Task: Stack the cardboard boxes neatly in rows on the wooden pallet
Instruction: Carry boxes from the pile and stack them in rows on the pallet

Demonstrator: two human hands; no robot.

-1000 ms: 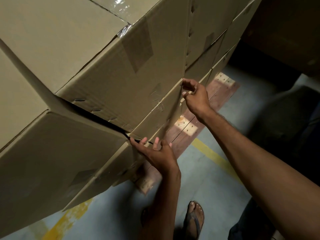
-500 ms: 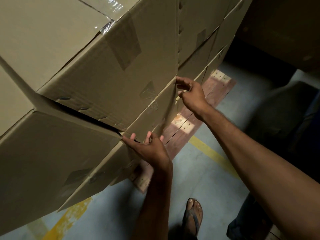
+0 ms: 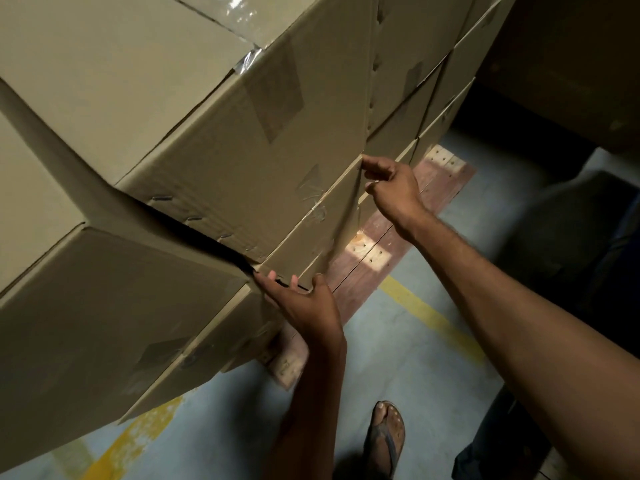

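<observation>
Left hand (image 3: 306,306) pressing flat-fingered on the near lower corner of the box (image 3: 311,233); right hand (image 3: 394,192) curling fingers round its far edge. Box sitting mid-stack on the wooden pallet (image 3: 381,244), upper box (image 3: 242,161) bearing on it. Stacking looking mostly done; squaring remaining: neighbour box (image 3: 104,306) jutting out, dark gap showing. Pallet lip showing in front, floor (image 3: 398,358) giving standing room.

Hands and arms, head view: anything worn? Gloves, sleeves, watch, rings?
Nothing worn that shows. The left hand and right hand are bare, with no gloves and no rings visible. The left forearm and right forearm are bare up to the frame edge, with no sleeve, watch or band in view. The only worn item nearby is a dark thong sandal on one foot.
</observation>
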